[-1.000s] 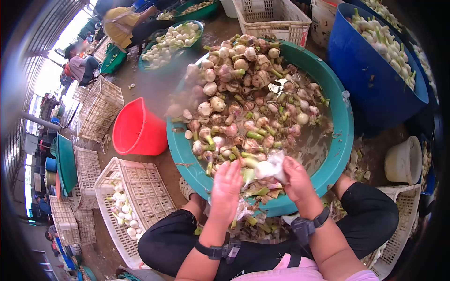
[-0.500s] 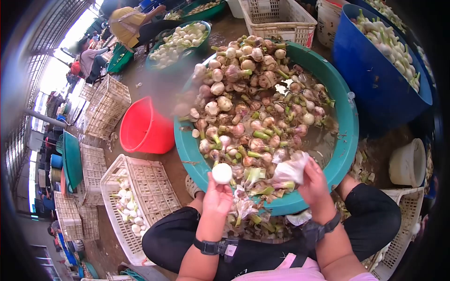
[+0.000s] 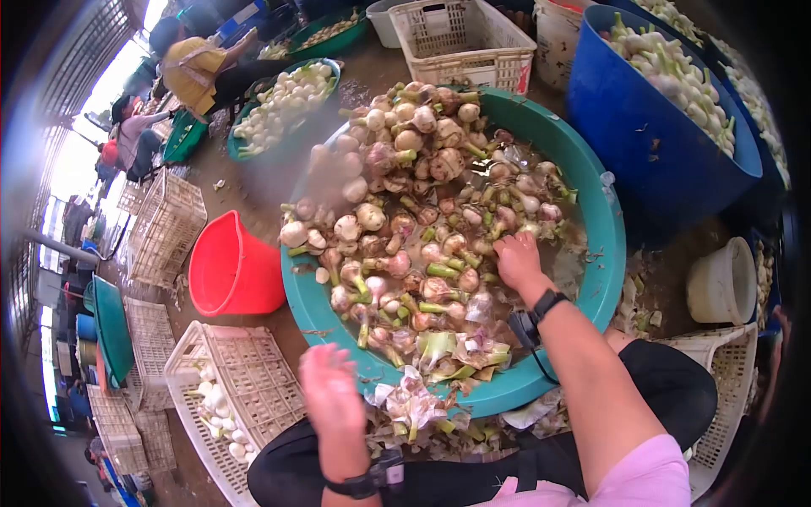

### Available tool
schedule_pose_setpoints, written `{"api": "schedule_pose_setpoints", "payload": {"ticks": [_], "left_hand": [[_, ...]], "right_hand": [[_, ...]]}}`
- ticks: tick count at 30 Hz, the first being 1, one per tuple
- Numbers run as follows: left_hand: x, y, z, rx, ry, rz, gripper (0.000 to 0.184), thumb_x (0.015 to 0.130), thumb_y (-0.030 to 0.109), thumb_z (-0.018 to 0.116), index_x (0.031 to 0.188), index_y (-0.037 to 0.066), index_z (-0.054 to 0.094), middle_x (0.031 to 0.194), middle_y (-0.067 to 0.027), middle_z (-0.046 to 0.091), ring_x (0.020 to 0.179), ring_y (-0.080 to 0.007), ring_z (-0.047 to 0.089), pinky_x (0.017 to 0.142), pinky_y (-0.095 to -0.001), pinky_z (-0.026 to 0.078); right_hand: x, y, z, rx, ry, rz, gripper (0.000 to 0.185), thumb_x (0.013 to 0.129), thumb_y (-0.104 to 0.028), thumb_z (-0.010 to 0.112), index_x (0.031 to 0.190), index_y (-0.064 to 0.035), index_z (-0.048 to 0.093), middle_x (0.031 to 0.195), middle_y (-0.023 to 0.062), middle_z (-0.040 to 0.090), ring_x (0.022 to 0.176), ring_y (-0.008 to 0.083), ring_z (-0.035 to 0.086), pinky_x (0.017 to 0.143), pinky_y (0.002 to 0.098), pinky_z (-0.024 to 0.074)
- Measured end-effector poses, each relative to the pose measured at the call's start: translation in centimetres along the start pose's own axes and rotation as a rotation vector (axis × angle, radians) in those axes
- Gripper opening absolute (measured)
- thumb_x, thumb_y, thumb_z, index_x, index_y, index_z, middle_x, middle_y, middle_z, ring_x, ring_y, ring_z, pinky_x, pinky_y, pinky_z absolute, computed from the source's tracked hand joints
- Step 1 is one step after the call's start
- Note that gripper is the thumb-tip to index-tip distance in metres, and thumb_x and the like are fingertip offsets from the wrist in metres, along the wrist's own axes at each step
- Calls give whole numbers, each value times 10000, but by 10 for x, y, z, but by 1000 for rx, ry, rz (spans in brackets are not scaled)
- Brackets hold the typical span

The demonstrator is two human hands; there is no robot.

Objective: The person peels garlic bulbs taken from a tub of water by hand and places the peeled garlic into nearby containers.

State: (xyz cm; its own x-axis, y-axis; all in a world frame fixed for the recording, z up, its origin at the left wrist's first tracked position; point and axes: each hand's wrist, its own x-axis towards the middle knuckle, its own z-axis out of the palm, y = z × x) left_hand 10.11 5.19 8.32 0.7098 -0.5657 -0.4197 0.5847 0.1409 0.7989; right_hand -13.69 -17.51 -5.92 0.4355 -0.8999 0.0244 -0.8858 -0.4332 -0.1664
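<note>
A wide green tub (image 3: 610, 279) holds a heap of unpeeled garlic bulbs (image 3: 397, 262) with stems, loose skins and murky water. My right hand (image 3: 517, 260) reaches into its right side, fingers curled down on a garlic bulb that they mostly hide. Smeared by motion, my left hand (image 3: 331, 393) hovers beside the tub's near left rim. Its fingers look stretched out and no bulb shows in it. Left of it, a white plastic crate (image 3: 258, 363) contains peeled garlic bulbs (image 3: 221, 412). Torn garlic skins (image 3: 414, 404) lie over the near rim.
A red bucket (image 3: 232, 266) stands left of the tub. Behind are a white crate (image 3: 465, 63) and a tub of peeled garlic (image 3: 283, 106). A tall blue barrel (image 3: 634, 127) of garlic and a pale bucket (image 3: 722, 283) stand right. Two people sit working at far left.
The peeled bulb has left my left hand, which has moved down and left. My right hand has let go of the skins and reached farther into the tub. The view has shifted.
</note>
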Motion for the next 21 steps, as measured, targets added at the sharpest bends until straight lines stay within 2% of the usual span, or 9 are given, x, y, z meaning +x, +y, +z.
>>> {"api": "schedule_pose_setpoints", "payload": {"ticks": [3,5,7,8,10,17,19,20,21], "left_hand": [[-15,-53,15,334,-236,-201,487,903,416,398,1208,38,361,1172,-171,396,1017,-279,471,835,-375,415],[-25,-69,27,261,-294,-450,443,913,360,402,1243,76,324,1151,-150,452,940,-239,522,777,-321,460],[-20,-69,19,34,-479,-497,385,907,331,432,1167,49,407,976,-96,542,801,-153,549,693,-248,454],[-15,-67,17,37,-477,-489,385,907,331,432,1167,49,407,976,-96,542,801,-153,549,693,-248,454],[-8,-65,12,519,-261,-148,272,901,275,454,1022,34,495,825,-25,552,679,-76,518,605,-198,416],[-18,-61,19,549,-287,-340,187,869,180,475,959,22,521,769,9,506,616,-56,451,532,-197,362],[-16,-59,18,490,-245,-412,234,859,154,467,1041,14,509,748,11,488,584,-55,423,507,-200,344],[-16,-57,16,492,-246,-411,234,859,154,467,1041,14,509,748,11,488,584,-55,423,507,-200,344],[-16,-55,13,445,-372,-389,290,859,165,466,1104,12,486,763,1,498,600,-56,439,513,-206,360]], "right_hand": [[-19,-64,-16,1069,-23,375,289,689,-168,603,951,-49,583,958,143,568,900,321,536,794,386,428],[-57,-122,-60,1495,163,385,257,715,-56,582,966,-13,548,821,93,566,785,187,553,677,309,464],[-83,-144,-88,1141,244,-73,153,745,-97,569,876,-19,559,707,119,574,705,219,578,627,314,472],[-91,-144,-95,1148,245,-78,153,745,-97,569,876,-19,559,707,119,574,705,219,578,627,314,472],[-105,-140,-102,625,-158,-410,103,723,-122,562,770,-29,557,695,160,589,654,316,582,614,390,477],[-124,-141,-88,533,-144,-341,171,761,-180,545,718,-15,555,601,144,570,529,288,572,499,400,467],[-114,-135,-73,754,-351,-190,158,775,-146,495,734,-13,570,637,149,590,598,280,604,501,371,487],[-111,-136,-67,1276,-750,309,212,833,-154,466,755,4,583,609,102,573,589,201,603,486,323,497],[-113,-136,-67,1278,-746,311,212,833,-154,466,755,4,583,609,102,573,589,201,603,486,323,497]]}}
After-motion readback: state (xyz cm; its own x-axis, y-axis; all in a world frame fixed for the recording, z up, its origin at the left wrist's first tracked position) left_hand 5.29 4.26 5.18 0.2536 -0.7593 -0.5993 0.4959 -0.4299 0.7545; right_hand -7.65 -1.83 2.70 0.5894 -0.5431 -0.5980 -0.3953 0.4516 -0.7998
